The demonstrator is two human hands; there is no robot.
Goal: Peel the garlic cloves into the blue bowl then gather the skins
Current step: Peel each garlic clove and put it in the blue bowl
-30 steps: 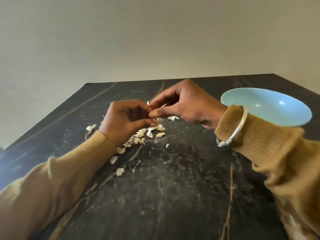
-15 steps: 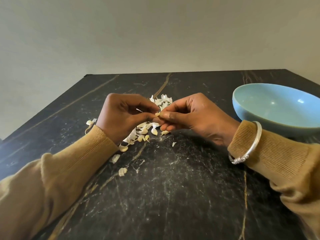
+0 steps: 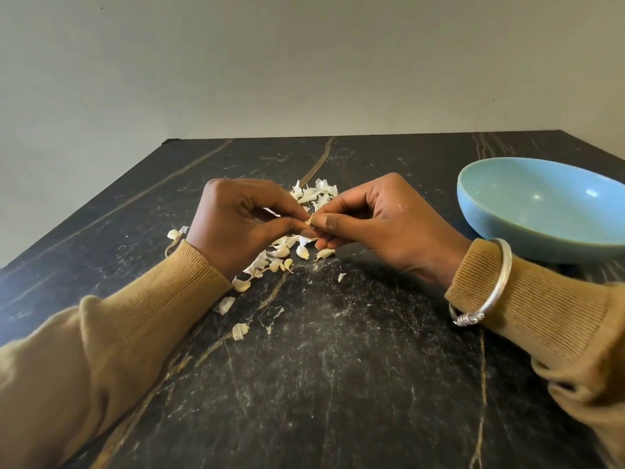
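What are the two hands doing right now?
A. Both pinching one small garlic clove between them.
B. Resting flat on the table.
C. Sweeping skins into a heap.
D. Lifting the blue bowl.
A: the left hand and right hand meet fingertip to fingertip on a garlic clove above the loose skins, apart from the blue bowl.

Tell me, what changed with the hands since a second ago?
The right hand came down from above, level with the left hand, nearer the black marble table. Both still pinch the small pale garlic clove in their fingers. The light blue bowl and the scattered white garlic skins stayed put.
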